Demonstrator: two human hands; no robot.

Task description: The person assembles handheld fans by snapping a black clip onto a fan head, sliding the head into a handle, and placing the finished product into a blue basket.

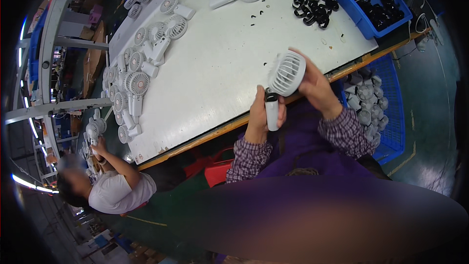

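Observation:
A white handheld fan (pixel 289 74) is held between my two hands over the table's front edge. My left hand (pixel 260 113) is closed round its short white handle, which has a black part at the top where it meets the head. My right hand (pixel 316 88) grips the round, slatted fan head from its right side, thumb and fingers at the rim. The fan is tilted, its head up and its handle pointing down. Parts of the fingers are hidden behind the fan.
White fans (pixel 139 83) lie heaped along the table's left side. Black curved parts (pixel 315 6) are piled at the far right, beside a blue tray (pixel 371 28) of similar parts. A blue crate (pixel 396 132) of fans stands below, right. Another person (pixel 119 190) works at left.

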